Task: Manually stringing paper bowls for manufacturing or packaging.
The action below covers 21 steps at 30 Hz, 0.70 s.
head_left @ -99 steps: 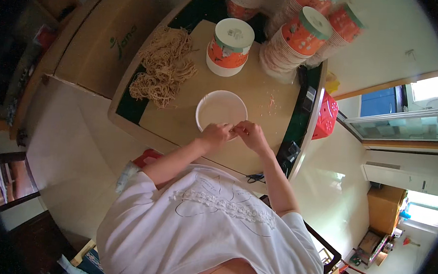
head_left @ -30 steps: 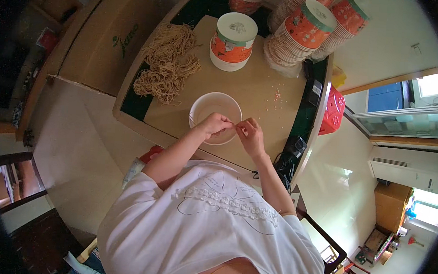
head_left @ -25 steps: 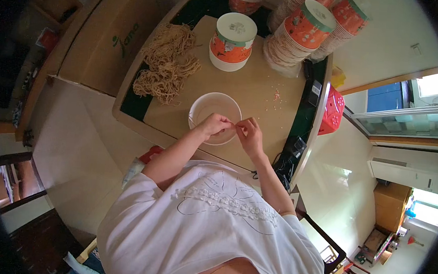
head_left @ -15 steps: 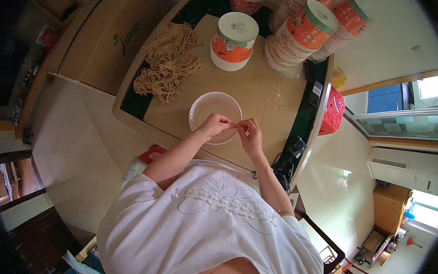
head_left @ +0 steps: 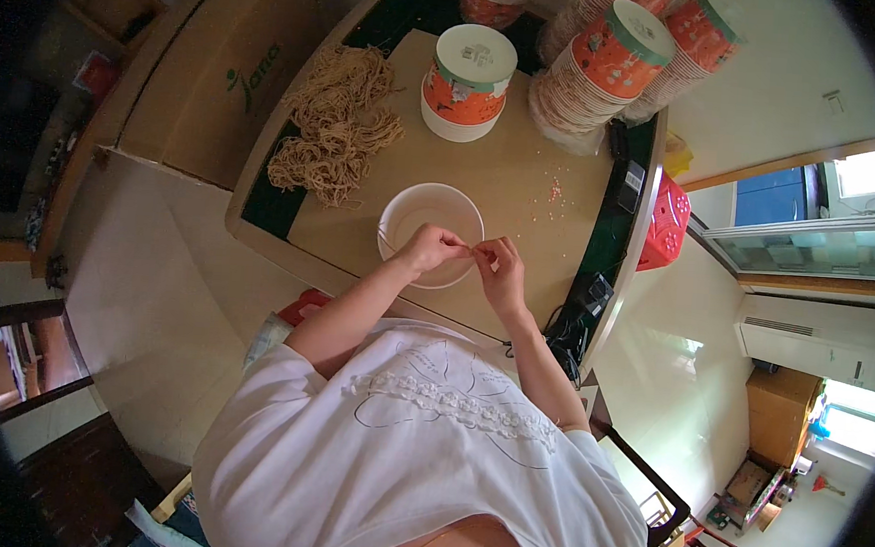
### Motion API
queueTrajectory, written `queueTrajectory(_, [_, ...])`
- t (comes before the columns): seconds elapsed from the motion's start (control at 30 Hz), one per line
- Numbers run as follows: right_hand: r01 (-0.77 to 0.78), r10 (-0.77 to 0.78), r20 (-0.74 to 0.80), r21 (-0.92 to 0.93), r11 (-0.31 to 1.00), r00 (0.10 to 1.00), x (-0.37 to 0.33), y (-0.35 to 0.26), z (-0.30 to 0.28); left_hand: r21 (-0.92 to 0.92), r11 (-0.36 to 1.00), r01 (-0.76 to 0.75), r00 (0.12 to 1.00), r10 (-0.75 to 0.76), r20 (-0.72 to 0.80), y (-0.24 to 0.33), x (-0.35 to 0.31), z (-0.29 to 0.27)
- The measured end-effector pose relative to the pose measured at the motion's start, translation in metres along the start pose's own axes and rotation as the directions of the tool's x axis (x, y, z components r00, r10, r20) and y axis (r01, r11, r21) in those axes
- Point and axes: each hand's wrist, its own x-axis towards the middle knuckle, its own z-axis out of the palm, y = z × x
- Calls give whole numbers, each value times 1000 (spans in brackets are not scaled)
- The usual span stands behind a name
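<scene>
A white paper bucket (head_left: 433, 195) stands open end up near the front edge of the table. Over its near right rim my left hand (head_left: 431, 252) and my right hand (head_left: 499, 269) meet, thumb and fingers pinched tip to tip. Whatever they pinch is too small to make out. A thin strand (head_left: 384, 237) lies over the left rim of the bucket, close to my left wrist. Further left, a heap of tan twisted cord (head_left: 337, 122) lies loose on the table. Beyond the bucket, a short stack of upturned orange and white paper buckets (head_left: 465, 100) stands.
Tall stacks of similar buckets (head_left: 611, 64), partly in clear plastic, fill the back right. Small pinkish bits (head_left: 555, 192) are scattered on the brown board (head_left: 525, 159). Black cables (head_left: 566, 337) and a dark adapter (head_left: 627, 188) lie along the right edge. A cardboard box (head_left: 219, 70) stands left of the table.
</scene>
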Motion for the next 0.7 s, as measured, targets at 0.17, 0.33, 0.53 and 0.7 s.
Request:
queueTrajectory(0.17, [-10, 10, -6, 10, 1000, 1000, 0, 0, 0, 38, 997, -66, 998, 66, -3, -2, 2, 0])
queueTrajectory(0.33, [-10, 10, 17, -36, 999, 1000, 0, -5, -1, -11, 995, -94, 995, 94, -30, -2, 2, -3])
queueTrajectory(0.53, [48, -47, 11, -107, 993, 999, 1, 4, 1, -160, 987, 6, 998, -15, -57, -2, -1, -5])
queueTrajectory(0.7, [20, -17, 31, -101, 995, 999, 4, -8, 0, -196, 981, 4, 997, -19, -76, 0, -3, -6])
